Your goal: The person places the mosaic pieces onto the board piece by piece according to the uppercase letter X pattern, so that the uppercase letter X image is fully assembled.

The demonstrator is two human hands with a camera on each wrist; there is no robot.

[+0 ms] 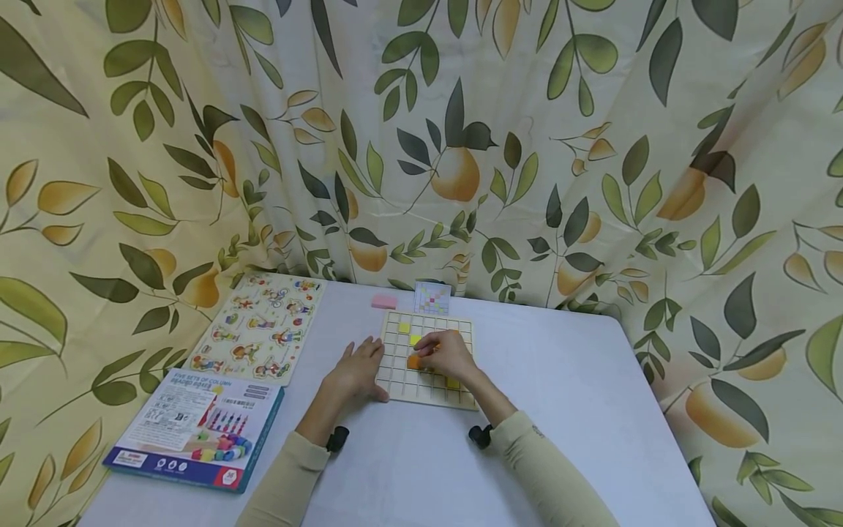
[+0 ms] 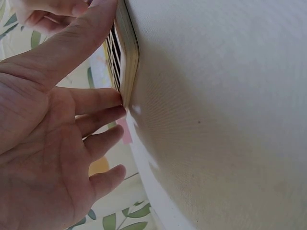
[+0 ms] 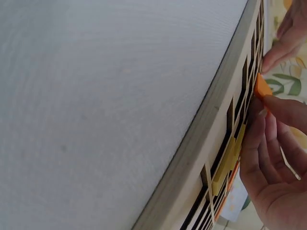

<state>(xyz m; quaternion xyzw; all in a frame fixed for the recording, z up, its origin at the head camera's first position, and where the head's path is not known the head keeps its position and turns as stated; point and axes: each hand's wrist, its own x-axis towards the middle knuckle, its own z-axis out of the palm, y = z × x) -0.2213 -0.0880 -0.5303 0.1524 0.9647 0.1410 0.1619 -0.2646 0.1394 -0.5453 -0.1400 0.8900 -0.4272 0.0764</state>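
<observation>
A wooden grid board [image 1: 398,386] lies on the table, with yellow tiles [image 1: 404,328] in some of its squares. My left hand [image 1: 356,372] rests at the board's left side, thumb and fingers spread and fairly straight. In the left wrist view, its thumb and fingertips touch the edge of the board [image 2: 129,57]. Over the middle of the grid, my right hand [image 1: 451,356] pinches an orange square tile [image 1: 413,361] between thumb and fingers. Seen from the right wrist, that orange tile [image 3: 262,87] is tilted close over the board, beyond a raised yellow tile [image 3: 224,168].
Behind the board stand a small coloured pattern card [image 1: 432,298] and a pink block [image 1: 385,301]. To the left lie a sheet of cartoon figures [image 1: 257,329] and a boxed bead set [image 1: 191,432]. A leaf-patterned curtain [image 1: 527,219] hangs around the white table [image 1: 573,424].
</observation>
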